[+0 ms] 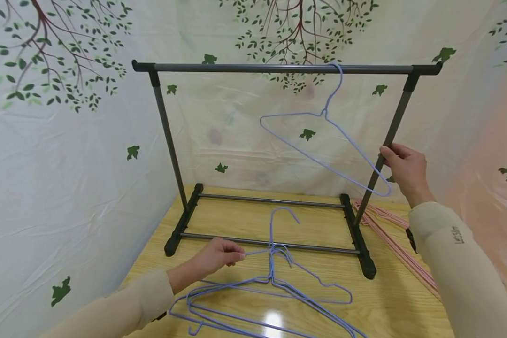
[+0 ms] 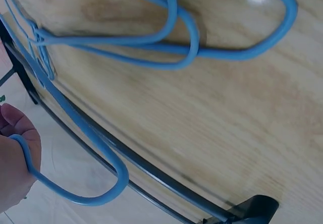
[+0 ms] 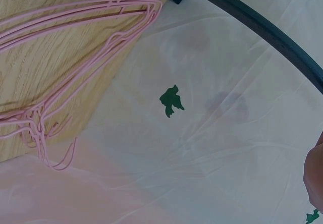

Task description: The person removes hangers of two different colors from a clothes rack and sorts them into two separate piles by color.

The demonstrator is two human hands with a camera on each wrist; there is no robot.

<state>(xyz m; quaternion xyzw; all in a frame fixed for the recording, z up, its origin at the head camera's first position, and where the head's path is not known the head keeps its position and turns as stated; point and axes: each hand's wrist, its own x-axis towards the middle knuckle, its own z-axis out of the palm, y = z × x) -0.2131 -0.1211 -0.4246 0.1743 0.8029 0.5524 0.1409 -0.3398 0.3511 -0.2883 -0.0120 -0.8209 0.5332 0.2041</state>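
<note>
My left hand (image 1: 215, 257) pinches a blue wire hanger (image 1: 257, 252) by its upper arm, above a pile of similar hangers (image 1: 236, 284) on the table. In the left wrist view that hanger's rounded end (image 2: 118, 183) curves below the hand (image 2: 20, 158). A black garment rack (image 1: 245, 68) stands behind the pile. One blue hanger (image 1: 295, 148) hangs from its top bar, right of the middle, turned at an angle. My right hand (image 1: 407, 171) grips the rack's right post (image 1: 397, 117), just beside the hanging hanger's lower corner. Its fingertips are partly hidden behind the post.
Pink hangers (image 1: 399, 249) lie on the wooden table (image 1: 152, 272) right of the rack, bunched together in the right wrist view. The rack's base has two dark crossbars (image 1: 270, 201) between black feet (image 1: 365, 263). A leaf-patterned white sheet (image 1: 88, 188) encloses the table.
</note>
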